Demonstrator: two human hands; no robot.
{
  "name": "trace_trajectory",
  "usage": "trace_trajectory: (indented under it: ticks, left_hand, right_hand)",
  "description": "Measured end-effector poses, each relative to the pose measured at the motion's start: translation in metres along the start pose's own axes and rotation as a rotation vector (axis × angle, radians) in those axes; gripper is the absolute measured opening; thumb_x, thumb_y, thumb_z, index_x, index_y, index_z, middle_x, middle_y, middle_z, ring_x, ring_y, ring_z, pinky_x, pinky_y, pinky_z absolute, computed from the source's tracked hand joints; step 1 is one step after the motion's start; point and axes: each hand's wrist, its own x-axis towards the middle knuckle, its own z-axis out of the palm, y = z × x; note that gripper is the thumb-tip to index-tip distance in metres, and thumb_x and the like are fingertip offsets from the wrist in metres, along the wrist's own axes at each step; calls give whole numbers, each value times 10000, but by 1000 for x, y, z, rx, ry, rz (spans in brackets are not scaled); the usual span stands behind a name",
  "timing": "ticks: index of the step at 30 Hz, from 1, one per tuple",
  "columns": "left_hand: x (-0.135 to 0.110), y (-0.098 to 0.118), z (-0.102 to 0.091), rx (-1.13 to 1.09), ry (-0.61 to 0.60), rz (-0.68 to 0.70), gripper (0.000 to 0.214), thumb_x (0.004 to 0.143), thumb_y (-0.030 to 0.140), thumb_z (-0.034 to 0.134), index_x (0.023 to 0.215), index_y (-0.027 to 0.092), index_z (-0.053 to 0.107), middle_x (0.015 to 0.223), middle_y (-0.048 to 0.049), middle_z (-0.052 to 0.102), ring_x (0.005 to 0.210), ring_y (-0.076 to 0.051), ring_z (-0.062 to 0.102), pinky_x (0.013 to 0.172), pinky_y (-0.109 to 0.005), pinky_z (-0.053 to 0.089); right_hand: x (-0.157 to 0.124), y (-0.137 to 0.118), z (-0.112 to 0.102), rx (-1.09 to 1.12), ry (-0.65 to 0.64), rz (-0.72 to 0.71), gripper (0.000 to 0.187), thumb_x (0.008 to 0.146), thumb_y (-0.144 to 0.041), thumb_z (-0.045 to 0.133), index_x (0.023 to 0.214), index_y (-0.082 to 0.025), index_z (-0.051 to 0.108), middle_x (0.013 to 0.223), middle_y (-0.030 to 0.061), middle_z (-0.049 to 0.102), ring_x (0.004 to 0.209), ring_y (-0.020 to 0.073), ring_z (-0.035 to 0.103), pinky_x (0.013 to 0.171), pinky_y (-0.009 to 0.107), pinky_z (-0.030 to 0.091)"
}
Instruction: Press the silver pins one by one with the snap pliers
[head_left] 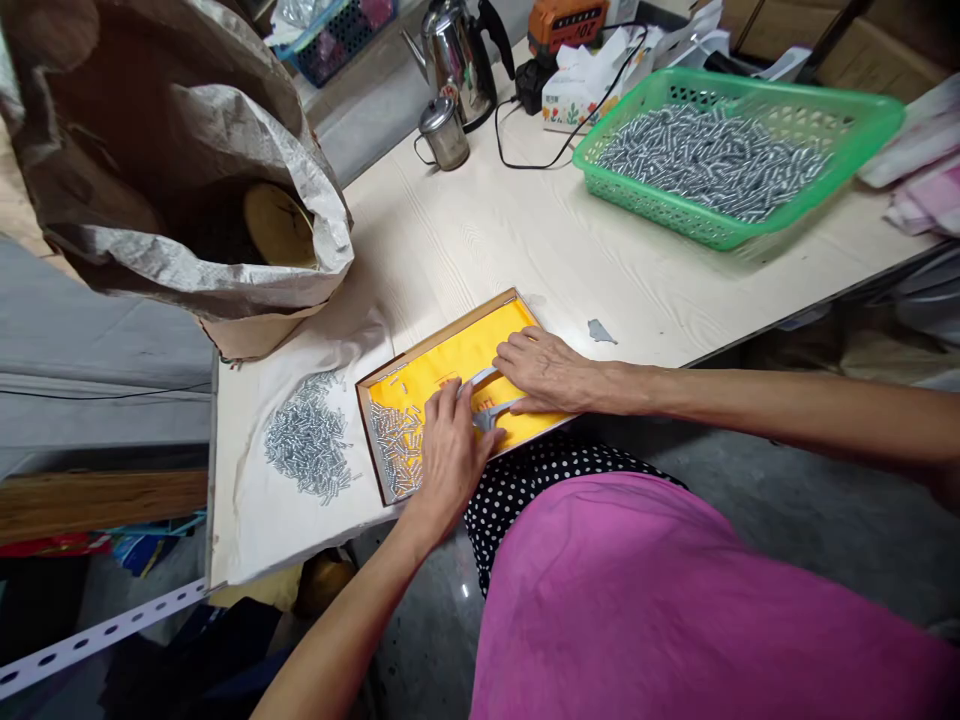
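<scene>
Far left: tall brown-paper sack [259,335] with crumpled whitish lining, mouth open; round yellowish object [277,225] inside, rest dark. Next, loose heap of small silvery metal pins [307,440] on white cloth [251,500]. Shallow wood-rimmed tray [450,333], bright yellow base; similar pins [397,440] scattered at its left end. Left hand [452,450] over tray, fingers bent on flat pale-grey piece [487,418]; exact grip unclear. Piece lies over yellow base, between hands. Right hand [544,370], fingers curled, holds its other end. Far right: green perforated plastic basket [667,212], broad layer of silvery pins [712,160].
</scene>
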Motion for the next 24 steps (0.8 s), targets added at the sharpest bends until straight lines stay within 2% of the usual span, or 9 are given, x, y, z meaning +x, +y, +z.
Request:
trace_trajectory:
  ticks: [3, 5, 12, 15, 18, 20, 22, 24]
  left_hand:
    - [22, -1, 7, 51, -68, 73, 613, 872, 300, 665, 1415, 125, 443, 1363, -184, 539, 1238, -333, 481, 1055, -511, 431]
    - [33, -4, 11, 67, -120, 52, 571, 886, 285, 637, 1400, 114, 454, 1264, -167, 587, 1156, -310, 517, 1021, -482, 451]
    - [39, -3, 9, 32, -201, 2, 207, 933, 241, 577, 1108, 156, 647, 989, -100, 648, 985, -264, 549, 877, -398, 483]
    - [39, -1, 7, 36, -215, 9, 131, 952, 233, 550, 974, 175, 665, 921, -83, 642, 955, -251, 560, 833, -375, 488]
    - [40, -4, 8, 41, -199, 22, 114, 942, 237, 574, 988, 187, 665, 921, -76, 644, 957, -246, 570, 836, -371, 499]
    - [40, -10, 11, 44, -158, 11, 211, 899, 252, 643, 1098, 184, 652, 983, -84, 653, 986, -254, 576, 873, -387, 504]
    - [40, -19, 14, 34, -105, -5, 428, 839, 281, 721, 1237, 179, 603, 1091, -103, 655, 1037, -271, 577, 926, -412, 498]
    - [41, -30, 15, -3, -76, -4, 569, 811, 311, 755, 1324, 175, 550, 1187, -123, 643, 1093, -284, 575, 967, -428, 486]
  right_hand:
    - [13, -2, -2, -44, -1, -15, 445, 902, -506, 625, 1102, -109, 619, 1039, 137, 617, 999, 289, 480, 852, 403, 327]
    - [19, -2, 2, -59, -4, -25, 429, 907, -489, 632, 1105, -108, 625, 1022, 128, 625, 992, 282, 484, 842, 397, 331]
    - [24, -1, 15, 57, -56, -94, 186, 987, -275, 542, 990, -121, 645, 927, 103, 648, 908, 232, 516, 739, 351, 348]
    - [24, -2, 16, 107, -81, -98, 189, 1004, -200, 486, 955, -112, 646, 890, 96, 652, 859, 210, 531, 717, 339, 353]
    - [24, -2, 18, 105, -62, -92, 213, 1008, -259, 505, 968, -107, 648, 899, 106, 654, 882, 223, 538, 727, 343, 364]
    - [23, -1, 20, 85, -6, -66, 259, 991, -331, 548, 1055, -96, 635, 956, 123, 652, 939, 247, 529, 759, 359, 375]
    - [22, -2, 23, 65, 64, -44, 317, 975, -363, 572, 1146, -98, 603, 1067, 143, 636, 1009, 266, 507, 805, 379, 379]
    - [21, -4, 29, 55, 99, -62, 235, 986, -321, 543, 1125, -140, 603, 1140, 136, 612, 1053, 266, 483, 831, 389, 369]
